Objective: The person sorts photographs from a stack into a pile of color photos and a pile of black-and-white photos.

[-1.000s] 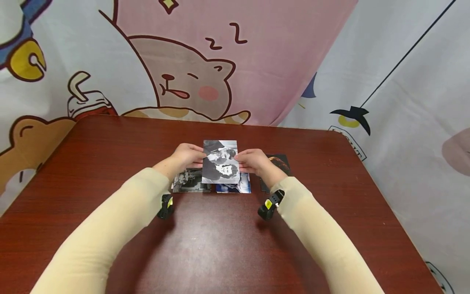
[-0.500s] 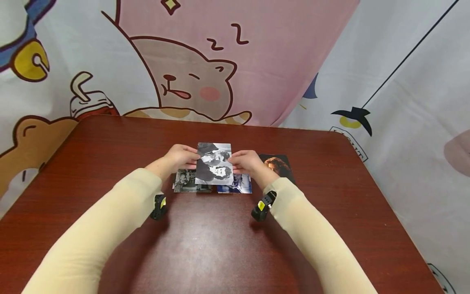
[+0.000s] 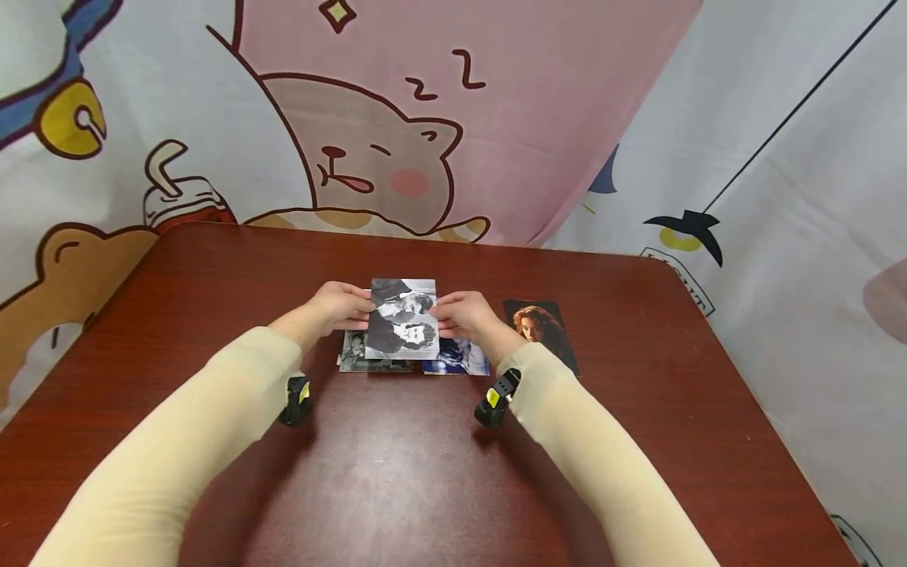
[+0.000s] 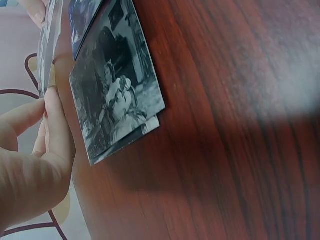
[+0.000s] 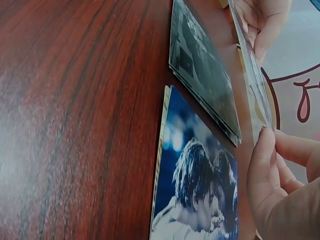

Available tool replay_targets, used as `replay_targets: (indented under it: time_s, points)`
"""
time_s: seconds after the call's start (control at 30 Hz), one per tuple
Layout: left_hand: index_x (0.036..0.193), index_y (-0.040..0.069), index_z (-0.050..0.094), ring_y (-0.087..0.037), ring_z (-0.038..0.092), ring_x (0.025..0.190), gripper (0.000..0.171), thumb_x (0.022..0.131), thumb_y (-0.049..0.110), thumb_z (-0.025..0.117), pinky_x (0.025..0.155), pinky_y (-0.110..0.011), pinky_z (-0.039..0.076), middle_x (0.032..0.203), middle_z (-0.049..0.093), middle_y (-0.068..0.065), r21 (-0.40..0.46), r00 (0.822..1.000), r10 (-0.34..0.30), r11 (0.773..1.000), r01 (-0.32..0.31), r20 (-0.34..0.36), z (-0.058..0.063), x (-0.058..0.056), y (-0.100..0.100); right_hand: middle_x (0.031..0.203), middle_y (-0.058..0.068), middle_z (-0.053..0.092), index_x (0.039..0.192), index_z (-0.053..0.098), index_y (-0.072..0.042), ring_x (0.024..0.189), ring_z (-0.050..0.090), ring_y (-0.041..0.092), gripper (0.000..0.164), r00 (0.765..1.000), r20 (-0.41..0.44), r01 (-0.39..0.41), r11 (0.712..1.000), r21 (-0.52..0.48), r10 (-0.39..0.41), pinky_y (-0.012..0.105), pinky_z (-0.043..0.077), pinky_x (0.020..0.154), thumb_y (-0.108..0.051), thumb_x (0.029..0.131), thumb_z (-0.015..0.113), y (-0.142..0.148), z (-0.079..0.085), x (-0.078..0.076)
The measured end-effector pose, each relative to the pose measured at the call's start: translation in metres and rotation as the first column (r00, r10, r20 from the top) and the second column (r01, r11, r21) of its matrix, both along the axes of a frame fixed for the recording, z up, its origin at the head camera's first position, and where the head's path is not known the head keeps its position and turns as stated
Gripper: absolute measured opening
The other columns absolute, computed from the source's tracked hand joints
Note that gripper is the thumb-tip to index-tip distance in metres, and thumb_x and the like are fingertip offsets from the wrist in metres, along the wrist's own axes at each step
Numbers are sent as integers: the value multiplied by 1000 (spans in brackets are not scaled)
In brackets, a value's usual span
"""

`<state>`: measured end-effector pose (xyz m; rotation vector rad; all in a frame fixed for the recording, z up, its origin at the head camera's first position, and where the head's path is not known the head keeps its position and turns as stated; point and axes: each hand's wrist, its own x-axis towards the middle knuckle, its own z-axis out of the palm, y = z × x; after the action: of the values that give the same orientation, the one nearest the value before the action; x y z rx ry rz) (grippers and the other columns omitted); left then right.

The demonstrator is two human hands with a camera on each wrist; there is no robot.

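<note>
A black-and-white photo card of two people, turned sideways, is held up above the table by both hands. My left hand pinches its left edge between thumb and fingers. On the opposite edge, my right hand pinches it the same way. Below lies a small stack of black-and-white photo cards, partly covered in the head view. Beside that stack is a blue-toned photo card of two people close together, with other cards under it. A dark card with a long-haired person lies further right, partly behind the right wrist.
The brown wooden table has rounded far corners. Behind it hangs a cartoon-printed cloth. Black wrist cameras with yellow marks sit on both wrists.
Both hands have carried the held photo card a little left, over the black-and-white stack. More of the dark card on the right has come into sight.
</note>
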<state>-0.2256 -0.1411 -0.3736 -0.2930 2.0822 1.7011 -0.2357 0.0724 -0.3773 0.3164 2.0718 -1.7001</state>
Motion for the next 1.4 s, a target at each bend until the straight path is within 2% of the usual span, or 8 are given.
replay_targets:
  time_s: [0.17,0.47,0.73,1.07,1.17,1.27,1.33,1.4]
  points:
    - [130,-9,43,-4,55,63,42,91,2,53,66,-18,58,82,56,2,-1,1000,14,1000,-14,9,-1,0,-5,62,-2,56,109,57,3,52,53,9,25,1000,6,-5,1000,-3,5,20,55,51,0,85,63,-6,-2,0]
    - [125,-10,43,-4,55,63,37,91,0,53,68,-20,59,82,55,0,-10,1000,16,1000,-16,10,-2,1,-13,62,-1,56,113,58,4,51,54,9,28,1000,11,-18,1000,20,18,19,55,49,1,85,63,-15,-6,-1]
    - [127,-11,42,-5,55,66,39,91,-1,53,65,-19,58,83,55,-2,-35,1000,9,999,-8,15,-2,5,-18,59,0,56,113,58,7,48,55,9,30,999,10,-42,999,27,41,19,54,47,5,84,62,-22,-11,0]
    - [129,-12,40,-7,54,67,42,90,-1,51,68,-21,59,80,55,1,-31,1000,10,999,-9,22,-8,8,-24,65,2,58,114,58,5,50,55,10,31,996,42,-77,996,51,75,18,51,44,5,84,62,-27,-15,-1]
    - [130,-13,41,-14,58,78,42,91,2,49,80,-29,59,92,59,-7,-69,1000,6,998,-5,11,-9,9,-25,67,3,58,114,59,4,51,55,10,31,995,50,-95,993,63,92,18,51,44,4,84,61,-26,-14,-2]
    - [130,-14,42,-27,58,100,42,93,6,45,95,-39,53,117,56,-22,-111,1000,5,994,-6,-12,-8,10,-25,71,4,59,116,59,5,53,55,10,31,994,42,-105,992,72,102,18,51,46,1,85,60,-23,-13,-3]
    - [130,-14,42,-33,54,111,42,94,8,44,99,-42,50,129,49,-27,-121,999,18,992,-21,-28,-6,9,-25,73,5,59,117,59,5,53,54,10,30,994,32,-104,992,64,102,18,51,46,-1,87,59,-20,-11,-3]
    - [131,-13,41,-32,54,112,43,94,8,43,99,-41,50,132,47,-27,-120,999,22,992,-28,-46,-5,9,-25,74,5,59,117,58,6,53,54,9,30,994,23,-107,992,59,106,17,50,47,-2,88,58,-17,-9,-3]
